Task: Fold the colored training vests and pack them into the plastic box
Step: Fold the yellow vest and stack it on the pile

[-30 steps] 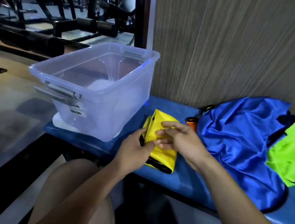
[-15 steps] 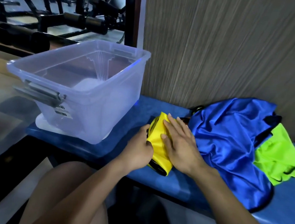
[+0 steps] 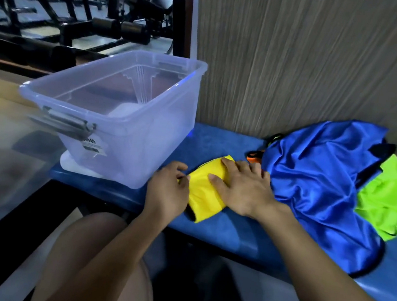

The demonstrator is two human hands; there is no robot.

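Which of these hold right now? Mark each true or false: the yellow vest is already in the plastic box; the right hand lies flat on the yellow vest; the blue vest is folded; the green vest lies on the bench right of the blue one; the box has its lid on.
1. The yellow vest is already in the plastic box. False: it lies folded on the blue bench, beside the box.
2. The right hand lies flat on the yellow vest. True.
3. The blue vest is folded. False: it lies crumpled and spread out.
4. The green vest lies right of the blue one. True.
5. The box has its lid on. False: its top is open.
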